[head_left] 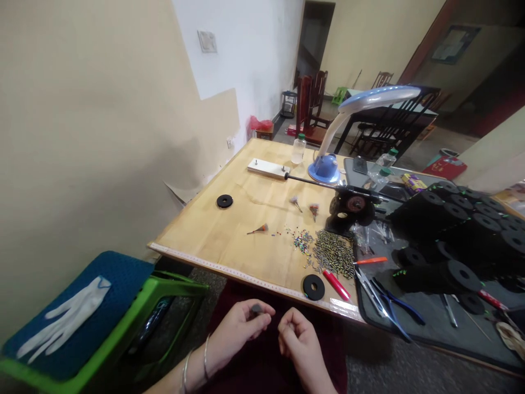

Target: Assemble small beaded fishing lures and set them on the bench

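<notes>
2 hands held close together for fine control: left hand [235, 334] pinches a small dark piece [256, 308] at the fingertips; right hand [299, 342] has fingers pressed together, any held item hidden; loose beads [333, 253] lie within reach

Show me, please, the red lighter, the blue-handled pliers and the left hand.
Red lighter [336, 284], head view, on its body.
Blue-handled pliers [404, 314], head view, on a handle.
Left hand [234, 330], head view, on its middle.

text: none legible | measuring tape [246, 276]: marks too small
</notes>
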`<control>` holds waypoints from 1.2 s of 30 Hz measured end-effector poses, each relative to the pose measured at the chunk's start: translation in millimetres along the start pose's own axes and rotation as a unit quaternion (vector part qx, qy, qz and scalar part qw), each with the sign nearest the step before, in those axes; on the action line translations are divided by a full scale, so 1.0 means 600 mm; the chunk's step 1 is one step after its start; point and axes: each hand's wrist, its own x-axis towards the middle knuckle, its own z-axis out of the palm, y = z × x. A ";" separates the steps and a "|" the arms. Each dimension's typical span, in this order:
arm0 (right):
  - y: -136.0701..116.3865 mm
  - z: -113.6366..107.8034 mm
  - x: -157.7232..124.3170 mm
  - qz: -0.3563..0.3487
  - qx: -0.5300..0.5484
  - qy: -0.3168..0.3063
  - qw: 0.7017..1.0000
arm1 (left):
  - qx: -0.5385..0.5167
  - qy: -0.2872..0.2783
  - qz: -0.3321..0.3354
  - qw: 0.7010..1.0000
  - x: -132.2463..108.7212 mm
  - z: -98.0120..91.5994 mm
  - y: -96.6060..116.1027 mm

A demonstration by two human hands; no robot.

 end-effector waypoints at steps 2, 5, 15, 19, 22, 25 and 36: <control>-0.001 -0.002 -0.001 -0.008 -0.019 -0.008 1.000 | 0.003 -0.004 0.013 1.000 0.004 0.007 0.002; -0.005 -0.007 -0.005 -0.032 -0.053 -0.013 0.998 | 0.046 0.000 0.047 0.998 0.012 0.007 0.002; -0.008 0.006 0.008 -0.012 0.008 -0.031 0.999 | 0.215 0.078 0.168 0.959 -0.002 0.015 0.012; 0.005 0.002 0.016 -0.005 -0.052 -0.027 0.998 | 0.196 0.066 0.149 0.967 0.003 0.014 0.006; 0.009 -0.005 0.020 -0.015 -0.069 -0.008 0.997 | 0.108 0.035 0.102 0.988 0.008 0.008 -0.003; 0.008 -0.008 0.021 -0.001 -0.035 0.014 0.999 | -0.031 -0.004 0.035 0.999 0.008 0.003 -0.009; 0.016 0.001 0.018 0.056 0.059 0.049 0.995 | -0.061 -0.032 -0.070 0.995 0.008 0.007 -0.032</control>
